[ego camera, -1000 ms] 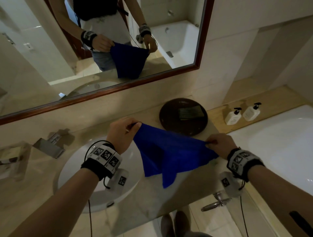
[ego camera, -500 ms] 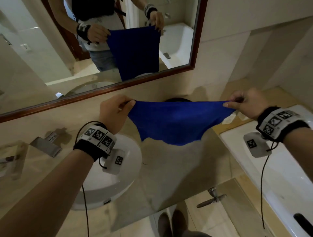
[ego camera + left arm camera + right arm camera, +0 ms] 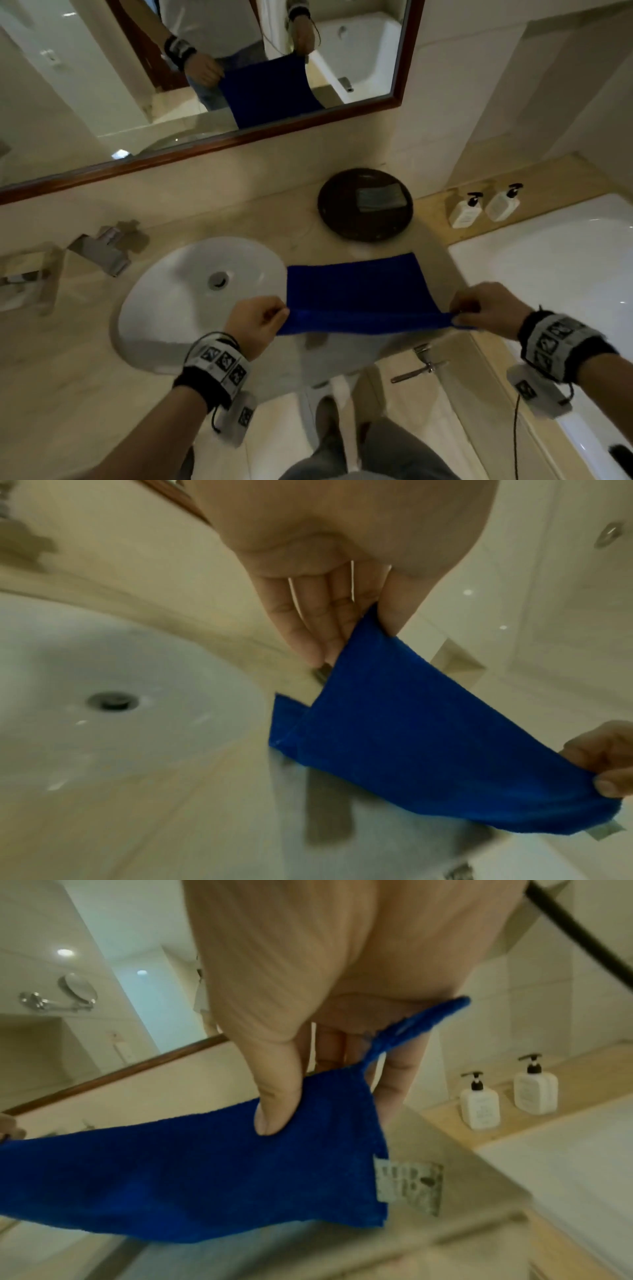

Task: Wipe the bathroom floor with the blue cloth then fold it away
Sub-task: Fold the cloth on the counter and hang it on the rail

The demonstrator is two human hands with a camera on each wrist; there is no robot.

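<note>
The blue cloth (image 3: 356,291) is stretched between both hands over the beige counter (image 3: 301,240), right of the sink. Its far half lies flat on the counter; its near edge is lifted. My left hand (image 3: 263,318) pinches the near left corner (image 3: 363,631) between thumb and fingers. My right hand (image 3: 479,308) pinches the near right corner (image 3: 308,1110), where a hanging loop (image 3: 411,1028) and a white care label (image 3: 404,1185) show. The mirror (image 3: 205,68) repeats both hands and the cloth.
A white sink basin (image 3: 191,294) with a drain lies to the left, a chrome tap (image 3: 102,250) behind it. A dark round tray (image 3: 342,219) sits behind the cloth. Two white pump bottles (image 3: 483,209) stand by the bathtub (image 3: 565,274) on the right. Floor tiles (image 3: 274,442) lie below.
Both hands have dropped from chest height toward the counter's front edge. The cloth, which hung in the air, now lies with its far half on the counter.
</note>
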